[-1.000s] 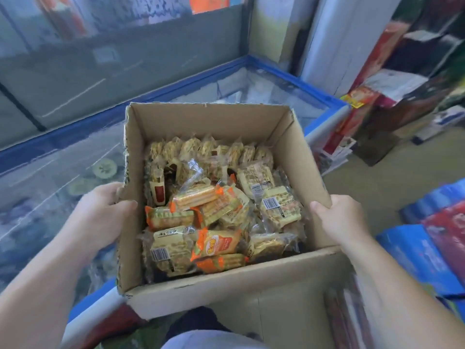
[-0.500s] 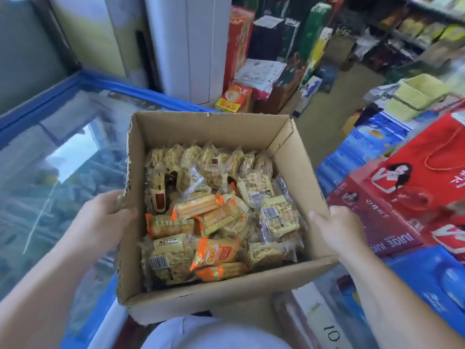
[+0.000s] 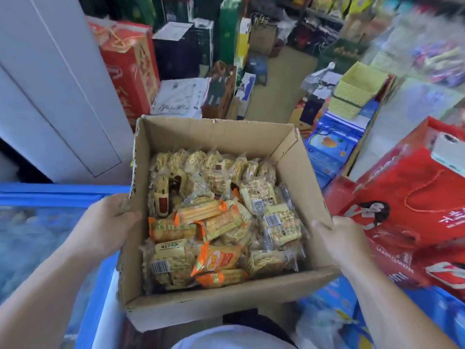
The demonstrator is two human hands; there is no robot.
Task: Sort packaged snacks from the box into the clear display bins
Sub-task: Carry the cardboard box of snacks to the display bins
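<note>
On the head camera I see the cardboard box (image 3: 214,309) at centre frame, filled with wrapped snacks (image 3: 221,224). At 9 o'clock the left hand (image 3: 105,227) grips its left wall, thumb hooked over the rim. At 3 o'clock the right hand (image 3: 338,241) clamps the right wall the same way. A red gift bag (image 3: 402,197) sits further out at 3.

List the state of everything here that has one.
box, open-topped, nearly full, held at both sides.
snacks, wrapped, heaped loose in the box.
left hand, grips the box's left rim.
right hand, grips the box's right rim.
freezer, glass lid in place.
</note>
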